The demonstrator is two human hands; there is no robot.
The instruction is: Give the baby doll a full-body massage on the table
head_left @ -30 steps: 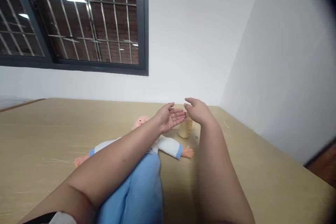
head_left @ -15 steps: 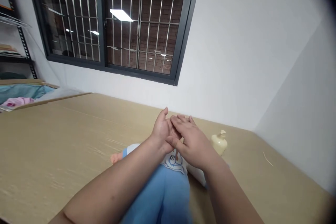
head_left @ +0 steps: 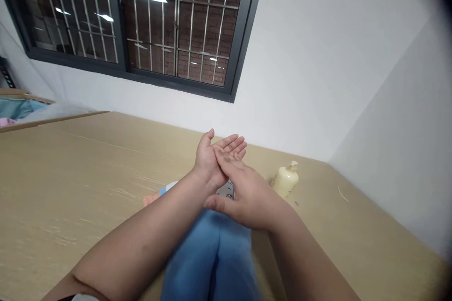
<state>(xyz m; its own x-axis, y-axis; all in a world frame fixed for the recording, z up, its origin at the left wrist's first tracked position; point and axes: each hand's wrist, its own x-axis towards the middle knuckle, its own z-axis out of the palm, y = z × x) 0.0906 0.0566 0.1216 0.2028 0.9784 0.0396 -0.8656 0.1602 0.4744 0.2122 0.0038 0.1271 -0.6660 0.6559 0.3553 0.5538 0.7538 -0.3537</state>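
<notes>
My left hand (head_left: 211,161) is turned palm up, its fingers and thumb stretched out. Across that palm lie the fingers of my right hand (head_left: 243,193), flat and extended, with the thumb held apart below. Neither hand grips anything. Under my hands and forearms is a doll in light blue trousers (head_left: 208,249) and a top with a printed cartoon face (head_left: 225,190); my arms cover much of it. One small doll hand (head_left: 151,198) sticks out to the left. A cream pump bottle (head_left: 285,181) stands to the right, beyond my right wrist.
The brown tabletop (head_left: 88,164) runs back to a white wall with a barred window (head_left: 176,23). A thin pale strip (head_left: 342,194) and a tiny grey bit (head_left: 297,203) lie on the right. Folded cloth (head_left: 17,108) sits in a box at far left.
My right hand has slid from over the left fingers down toward the left palm and wrist, uncovering the left fingers. The view has tilted down and turned slightly right.
</notes>
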